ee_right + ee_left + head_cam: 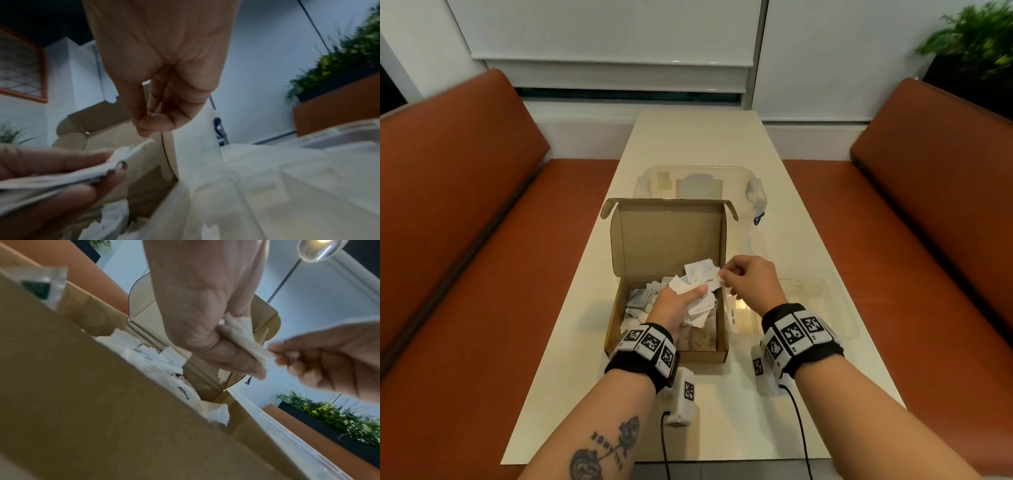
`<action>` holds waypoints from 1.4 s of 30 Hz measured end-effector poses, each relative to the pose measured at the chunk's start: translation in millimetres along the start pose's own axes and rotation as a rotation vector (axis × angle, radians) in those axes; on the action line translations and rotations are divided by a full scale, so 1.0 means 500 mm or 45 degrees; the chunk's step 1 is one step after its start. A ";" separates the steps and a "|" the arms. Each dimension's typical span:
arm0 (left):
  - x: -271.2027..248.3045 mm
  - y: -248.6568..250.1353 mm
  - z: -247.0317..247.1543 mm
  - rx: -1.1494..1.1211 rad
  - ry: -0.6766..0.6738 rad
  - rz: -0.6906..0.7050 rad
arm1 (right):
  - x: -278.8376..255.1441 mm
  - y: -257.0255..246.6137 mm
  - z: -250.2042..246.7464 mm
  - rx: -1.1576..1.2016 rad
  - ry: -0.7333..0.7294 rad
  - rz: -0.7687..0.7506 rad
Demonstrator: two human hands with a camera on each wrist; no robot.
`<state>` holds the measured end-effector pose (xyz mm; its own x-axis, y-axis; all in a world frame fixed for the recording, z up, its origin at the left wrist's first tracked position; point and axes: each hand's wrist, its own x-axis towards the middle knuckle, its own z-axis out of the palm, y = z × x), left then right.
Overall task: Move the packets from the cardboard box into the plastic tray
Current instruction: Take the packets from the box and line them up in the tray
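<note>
Left hand [677,306] over the open cardboard box [616,325], thumb and fingers clamped on a fanned bunch of white packets [697,284]. More packets lie loose in the box beneath and to the left of that hand.

Right hand [748,279] just right of the bunch, fingers curled toward the thumb at the bunch's outer edge. In the right wrist view the fingertips [148,128] sit just above the nearest packet corner with a gap showing; the head view is ambiguous. Cannot tell whether it pinches a packet.

Plastic tray [849,308] on the tabletop [705,144], below and to the right of the right hand, beside the box. Appears nearly bare; contents hard to read through clear plastic.

Risks, as judged:
- Bunch is fanned and thin; pulling one packet may drag its neighbours out, dropping them back into the box or onto the tabletop between box and tray.
- Slack left grip during transfer would spill the bunch.
- Right wrist is close to the box wall; a sweep could nudge the box.
</note>
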<state>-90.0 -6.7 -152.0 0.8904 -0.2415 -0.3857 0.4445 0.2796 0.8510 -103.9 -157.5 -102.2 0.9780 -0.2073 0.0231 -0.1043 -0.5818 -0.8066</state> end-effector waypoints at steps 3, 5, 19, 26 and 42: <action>-0.006 -0.003 0.001 0.002 -0.068 -0.008 | 0.006 -0.031 0.010 -0.065 -0.069 -0.037; -0.009 -0.003 0.004 0.024 -0.091 -0.007 | 0.013 -0.047 0.025 -0.216 -0.117 -0.016; -0.030 0.006 0.020 0.042 -0.206 0.092 | 0.018 -0.074 0.067 -0.394 -0.090 0.132; -0.025 0.017 0.022 0.043 -0.137 0.110 | 0.020 -0.074 0.056 -0.193 0.045 0.066; -0.023 0.024 0.012 -0.142 -0.047 0.000 | 0.012 -0.069 0.059 0.134 0.085 -0.041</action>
<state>-95.8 -6.3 -135.3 0.8873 -0.2749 -0.3703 0.4541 0.3810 0.8054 -89.0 -115.6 -91.4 0.9661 -0.2436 0.0861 -0.0502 -0.5038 -0.8624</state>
